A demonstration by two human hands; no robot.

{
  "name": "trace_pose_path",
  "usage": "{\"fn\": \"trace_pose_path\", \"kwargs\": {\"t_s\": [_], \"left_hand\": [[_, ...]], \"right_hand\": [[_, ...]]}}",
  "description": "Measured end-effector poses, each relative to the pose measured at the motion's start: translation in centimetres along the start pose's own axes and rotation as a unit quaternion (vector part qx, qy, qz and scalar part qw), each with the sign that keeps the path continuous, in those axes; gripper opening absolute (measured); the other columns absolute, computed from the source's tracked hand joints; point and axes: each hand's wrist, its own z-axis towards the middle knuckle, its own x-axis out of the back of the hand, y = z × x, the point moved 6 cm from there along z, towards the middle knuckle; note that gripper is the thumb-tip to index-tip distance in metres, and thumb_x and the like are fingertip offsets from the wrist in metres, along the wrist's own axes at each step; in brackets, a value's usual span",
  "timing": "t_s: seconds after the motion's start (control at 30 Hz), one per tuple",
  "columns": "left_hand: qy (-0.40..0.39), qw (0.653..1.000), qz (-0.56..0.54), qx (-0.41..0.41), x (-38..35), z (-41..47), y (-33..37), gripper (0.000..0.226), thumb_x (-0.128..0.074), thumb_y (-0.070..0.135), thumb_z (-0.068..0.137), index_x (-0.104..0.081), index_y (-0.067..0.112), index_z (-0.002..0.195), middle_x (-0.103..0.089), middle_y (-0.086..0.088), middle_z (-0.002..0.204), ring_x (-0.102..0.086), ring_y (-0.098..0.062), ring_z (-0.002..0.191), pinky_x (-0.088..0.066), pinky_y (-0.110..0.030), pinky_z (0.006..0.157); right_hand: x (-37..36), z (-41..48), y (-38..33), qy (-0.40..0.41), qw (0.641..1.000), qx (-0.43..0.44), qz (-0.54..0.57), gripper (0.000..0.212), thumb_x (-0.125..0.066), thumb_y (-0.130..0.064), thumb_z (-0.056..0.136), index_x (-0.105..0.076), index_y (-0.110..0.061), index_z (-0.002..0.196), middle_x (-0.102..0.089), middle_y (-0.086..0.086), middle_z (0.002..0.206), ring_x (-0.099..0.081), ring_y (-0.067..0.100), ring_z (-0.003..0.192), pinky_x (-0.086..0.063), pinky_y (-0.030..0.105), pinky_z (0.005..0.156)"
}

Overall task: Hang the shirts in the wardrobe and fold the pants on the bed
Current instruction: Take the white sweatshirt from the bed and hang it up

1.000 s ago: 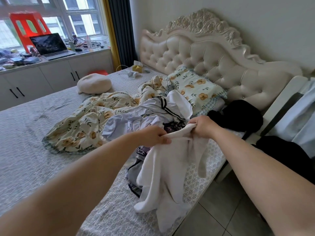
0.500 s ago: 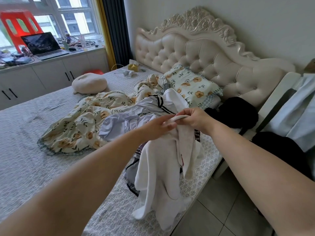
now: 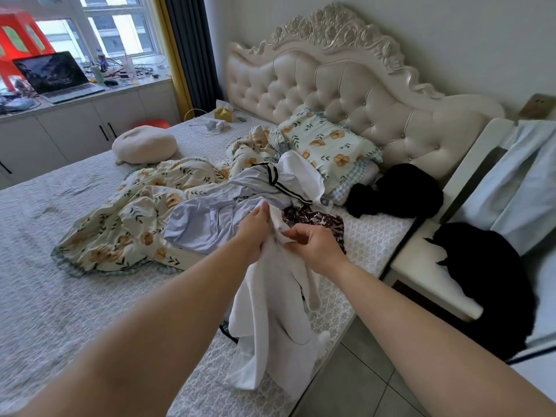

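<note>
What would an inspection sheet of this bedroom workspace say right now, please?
Surface: bed with a grey patterned cover, partly under a rumpled floral quilt.
Job's things: white garment held up at the bed edge, hanging down; lavender shirt, dark patterned garment and black garment lie unfolded on the bed.
Clutter: round cushion, floral pillow, tissue box.
Hands: left hand grips the white garment's top; right hand pinches it alongside.
Cables: charger cable near the tissue box; loose wires on the window counter.
Surroundings: tufted headboard, laptop, tiled floor.
</note>
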Motion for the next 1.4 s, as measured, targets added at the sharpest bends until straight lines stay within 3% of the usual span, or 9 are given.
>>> {"fn": "trace_pose_path", "kwargs": {"t_s": [0.1,0.23,0.37,0.5,0.63,0.9,1.1,1.23,1.4], "left_hand": [[-0.026,0.992,-0.119,0.032,-0.1,-0.2,-0.5,0.022,-0.044,0.037,0.099,-0.055,0.021,0.109,-0.068,-0.008,0.096,-0.071,-0.018,0.068,-0.058,-0.038,0.066],[-0.001,0.985,-0.167,0.048,0.5,-0.1,-0.7,0.016,-0.051,0.030,0.098,-0.057,0.015,0.100,-0.059,-0.003,0.058,-0.055,-0.014,0.045,-0.046,-0.028,0.055],[0.000,0.980,-0.193,0.047,0.5,-0.3,-1.0,0.021,-0.055,0.024,0.095,-0.054,0.013,0.078,-0.048,0.001,0.050,-0.043,-0.009,0.035,-0.041,-0.023,0.047],[-0.058,0.982,-0.178,0.036,0.0,-1.1,-1.0,0.028,-0.052,0.024,0.096,-0.045,0.013,0.071,-0.041,0.004,0.042,-0.037,-0.008,0.032,-0.036,-0.016,0.038],[-0.134,0.978,-0.144,0.068,-0.6,-2.3,-1.6,0.040,-0.051,0.026,0.096,-0.035,0.015,0.060,-0.033,0.003,0.041,-0.031,-0.008,0.034,-0.036,-0.016,0.038],[-0.184,0.965,0.085,0.168,-1.6,-4.5,-6.6,0.028,-0.051,0.015,0.094,-0.050,0.011,0.066,-0.052,-0.003,0.057,-0.053,-0.014,0.052,-0.047,-0.025,0.058],[-0.042,0.886,0.458,-0.056,0.0,-1.3,-3.2,0.030,-0.056,0.017,0.093,-0.050,0.016,0.122,-0.057,-0.003,0.115,-0.056,-0.020,0.105,-0.047,-0.037,0.096],[-0.131,0.830,0.515,-0.169,-2.1,-1.2,-1.3,0.071,-0.071,0.028,0.083,-0.032,0.037,0.142,-0.032,-0.005,0.143,-0.035,-0.024,0.130,-0.031,-0.039,0.109],[-0.204,0.766,0.553,-0.255,-7.1,-1.8,0.3,0.066,-0.073,0.035,0.081,-0.041,0.039,0.139,-0.029,0.002,0.145,-0.020,-0.019,0.134,-0.014,-0.030,0.109]], "right_hand": [[0.2,-0.3,1.7,0.001,0.995,-0.086,0.056,0.028,-0.067,-0.038,0.083,-0.073,-0.011,0.076,-0.072,0.002,0.076,-0.063,0.009,0.072,-0.048,0.024,0.071],[3.6,-1.0,7.4,0.201,0.931,-0.300,0.058,0.038,-0.053,-0.043,0.091,-0.067,-0.008,0.082,-0.065,0.006,0.082,-0.060,0.022,0.080,-0.049,0.039,0.081],[0.8,-3.4,11.1,0.148,0.838,-0.492,0.181,0.044,-0.056,-0.044,0.090,-0.051,-0.005,0.109,-0.056,0.014,0.100,-0.060,0.031,0.093,-0.053,0.041,0.083],[-1.7,-3.4,11.8,0.153,0.782,-0.494,0.348,0.032,-0.061,-0.031,0.090,-0.053,-0.005,0.106,-0.058,0.017,0.107,-0.059,0.033,0.097,-0.052,0.040,0.078],[-1.6,-2.1,12.3,0.158,0.804,-0.469,0.328,0.031,-0.052,-0.006,0.093,-0.052,0.003,0.123,-0.056,0.018,0.128,-0.053,0.031,0.118,-0.045,0.040,0.093],[1.2,1.0,10.3,0.152,0.912,-0.342,0.166,0.029,-0.060,-0.016,0.090,-0.062,-0.006,0.118,-0.061,0.014,0.121,-0.057,0.026,0.108,-0.046,0.033,0.095],[4.9,1.7,4.7,0.061,0.985,-0.158,0.009,0.008,-0.065,-0.014,0.087,-0.067,-0.022,0.088,-0.063,-0.008,0.081,-0.054,0.002,0.075,-0.040,0.013,0.070],[7.0,1.3,2.4,-0.008,0.991,-0.110,-0.069,0.014,-0.067,-0.009,0.085,-0.069,-0.021,0.091,-0.063,-0.014,0.078,-0.055,-0.007,0.072,-0.041,0.001,0.063],[8.7,0.7,-0.5,-0.072,0.983,-0.063,-0.155,0.022,-0.067,-0.008,0.084,-0.070,-0.029,0.089,-0.065,-0.016,0.077,-0.058,-0.011,0.067,-0.039,0.001,0.065]]}}
